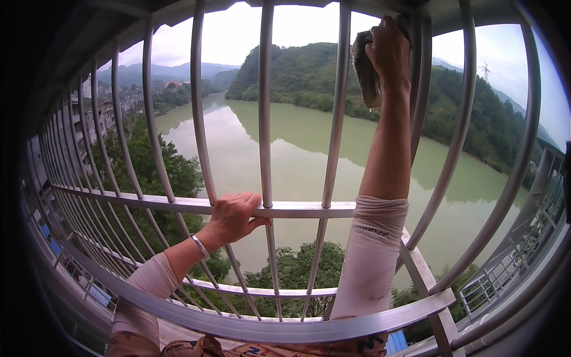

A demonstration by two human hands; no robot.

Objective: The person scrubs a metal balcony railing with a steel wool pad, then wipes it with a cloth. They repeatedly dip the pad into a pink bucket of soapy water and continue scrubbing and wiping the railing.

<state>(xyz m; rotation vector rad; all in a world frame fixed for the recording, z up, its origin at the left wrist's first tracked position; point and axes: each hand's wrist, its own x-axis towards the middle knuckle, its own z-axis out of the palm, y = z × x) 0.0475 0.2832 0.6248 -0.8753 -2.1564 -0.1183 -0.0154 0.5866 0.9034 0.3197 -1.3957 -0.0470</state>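
Observation:
High at the upper right, my right hand (389, 56) grips a wet, dark grey cloth (366, 76) beside the metal corner post (420, 85) of a window cage. A drop hangs from the cloth's lower end. My fingers partly hide how it meets the post. Lower and to the left, my left hand (236, 217) is closed over the horizontal metal rail (299, 209), next to an upright round bar (265, 111). A bracelet (200, 246) circles the left wrist. Both forearms wear pale sleeves (370, 263), the right one pushed up towards the elbow.
Upright bars (200, 102) continue along the left and right sides. A curved lower rail (267, 328) crosses close to my body. Beyond the cage lie treetops (294, 272), a green river (285, 156) and wooded hills (303, 67). Another railing (495, 276) stands at the right.

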